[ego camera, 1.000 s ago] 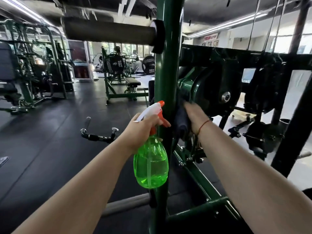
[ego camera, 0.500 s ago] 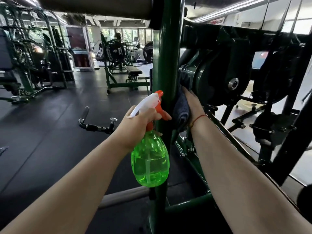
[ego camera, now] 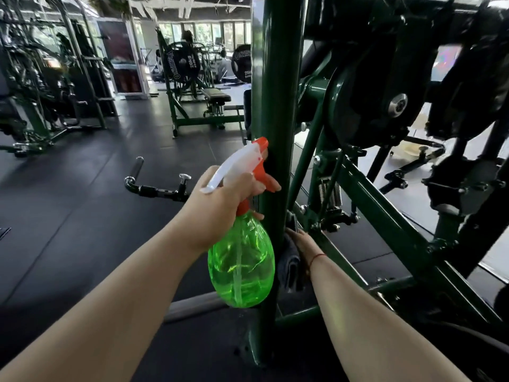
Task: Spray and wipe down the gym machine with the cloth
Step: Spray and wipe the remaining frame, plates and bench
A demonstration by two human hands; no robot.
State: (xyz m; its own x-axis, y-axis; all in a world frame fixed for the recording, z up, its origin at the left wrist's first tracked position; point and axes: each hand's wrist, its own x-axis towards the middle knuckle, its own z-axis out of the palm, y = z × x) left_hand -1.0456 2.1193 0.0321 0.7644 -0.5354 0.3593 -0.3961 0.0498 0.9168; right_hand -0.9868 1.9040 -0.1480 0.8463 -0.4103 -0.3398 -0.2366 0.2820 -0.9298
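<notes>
Across the black rubber floor [ego camera: 68,216] at 9 o'clock, green weight racks [ego camera: 41,78], a bench [ego camera: 216,95] toward 11, left hand [ego camera: 217,205] at centre with fingers wrapped round green spray bottle [ego camera: 242,266], machine's green upright post [ego camera: 278,92] at 12, right hand [ego camera: 301,242] at 5 clasping dark cloth [ego camera: 287,267] against it

Floor: black rubber tiles [ego camera: 68,216], faint seams, dull sheen; a paler, brightly lit patch [ego camera: 413,158] at far right.
Windows: a row [ego camera: 209,31] along the far wall, with daylight and green foliage outside.
Ceiling: dark, exposed beams [ego camera: 192,6].
Left side: green-framed racks [ego camera: 41,92], crowded together.
Centre back: flat black bench [ego camera: 216,95] in a green frame; two black weight plates behind it, one [ego camera: 181,63] marked 20KG.
Panel: tall dark poster [ego camera: 121,59] in a white frame, left of the plates.
Floor item: black handle bar [ego camera: 157,188], chrome-ended, lying loose.
</notes>
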